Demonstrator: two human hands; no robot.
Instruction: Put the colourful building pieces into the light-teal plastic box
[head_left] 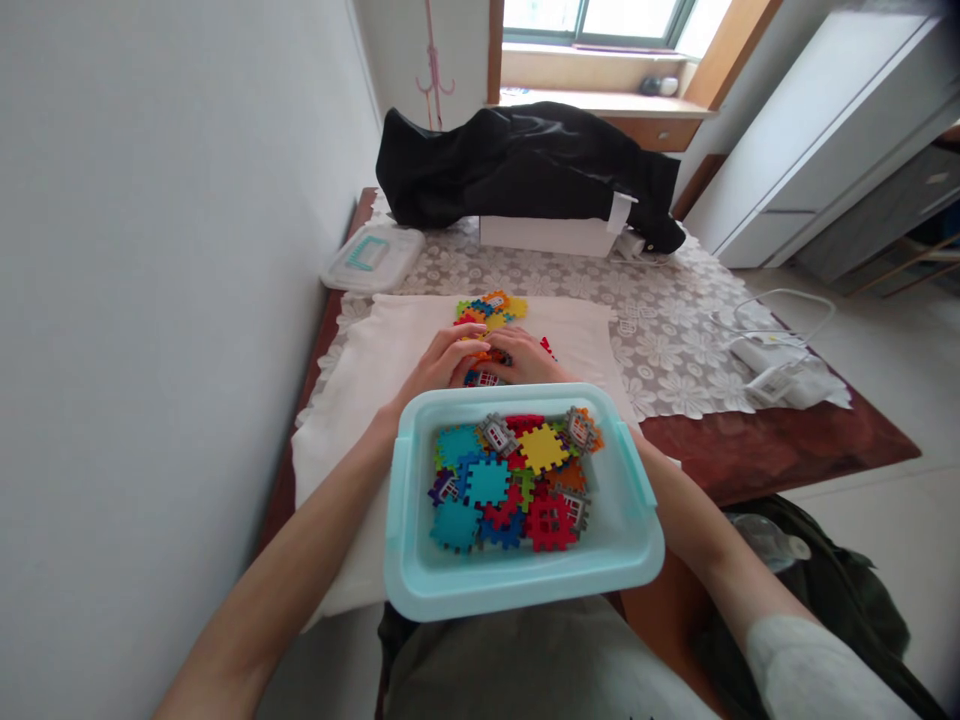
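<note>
My left hand [444, 362] and my right hand [529, 356] meet over a cluster of colourful interlocking plastic tiles [484, 379] on the white cloth. Both hands have bent fingers closed around these tiles, which they partly hide. Just beyond the fingertips lies a group of yellow, orange, green and blue tiles [496, 308]. A bit of red tile [548, 347] shows beside the right hand. Nearer to me, between my forearms, is a light-blue plastic bin [525, 592] holding many loose notched tiles [487, 483], some with grey window frames.
White cloth [360, 400] covers part of a lace-patterned tablecloth [660, 350]. A clear lid [373, 258] lies at the back left by the wall. Black fabric [532, 165] drapes over a white box [547, 235]. A white device with a cable [784, 365] sits at the right edge.
</note>
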